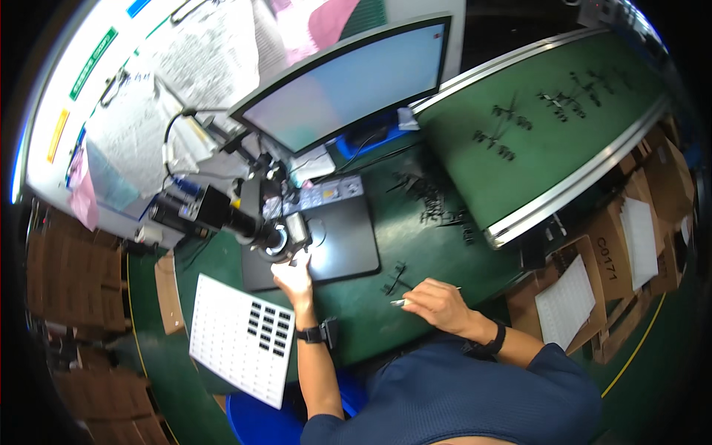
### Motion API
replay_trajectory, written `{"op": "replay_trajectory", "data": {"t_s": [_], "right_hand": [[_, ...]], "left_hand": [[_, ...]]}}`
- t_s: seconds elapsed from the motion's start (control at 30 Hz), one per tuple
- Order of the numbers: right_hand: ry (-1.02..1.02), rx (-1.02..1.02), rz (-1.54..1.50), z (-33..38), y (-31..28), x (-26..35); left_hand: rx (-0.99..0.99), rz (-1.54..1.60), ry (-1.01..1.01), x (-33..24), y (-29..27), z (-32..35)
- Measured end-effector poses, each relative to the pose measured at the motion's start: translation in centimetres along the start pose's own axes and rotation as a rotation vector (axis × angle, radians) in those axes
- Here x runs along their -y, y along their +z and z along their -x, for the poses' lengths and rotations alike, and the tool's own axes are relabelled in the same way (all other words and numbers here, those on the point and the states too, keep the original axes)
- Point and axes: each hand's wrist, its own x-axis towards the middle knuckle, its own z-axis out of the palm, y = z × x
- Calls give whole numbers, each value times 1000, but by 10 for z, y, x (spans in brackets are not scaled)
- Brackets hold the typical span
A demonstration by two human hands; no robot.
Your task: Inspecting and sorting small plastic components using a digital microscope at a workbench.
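Observation:
My left hand [293, 278] is raised under the lens of a microscope [271, 239], brightly lit. Its fingers are closed; what they pinch is lost in the glare and behind the lens. Over the table's front part, my right hand [437, 305] grips a slim pen-like tool [398, 302] whose pale tip points left. Just beyond that tip lies a small black branched plastic piece [397, 279]. Left of my left forearm is a white tray [222, 334] with rows of small slots, several filled with black rectangular parts.
A monitor [348, 81] stands behind the microscope's dark base [348, 245]. More black branched pieces [434, 204] lie on the green table. At right runs a green conveyor belt [549, 148] with metal rails, carrying similar pieces. Cardboard boxes [593, 274] stand below it.

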Motion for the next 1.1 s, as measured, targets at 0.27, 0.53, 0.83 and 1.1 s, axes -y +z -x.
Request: {"op": "replay_trajectory", "data": {"t_s": [0.27,0.53,0.83,1.1], "right_hand": [[-5,23,11,3,2,-1],[-1,23,30,4,-4,-2],[16,71,-1,-8,0,8],[15,128,-74,-8,11,3]], "left_hand": [[-18,221,-88,-12,8,-2],[-33,180,-27,-19,9,-1],[31,20,151,8,-8,10],[39,240,-309,0,-103,76]]}}
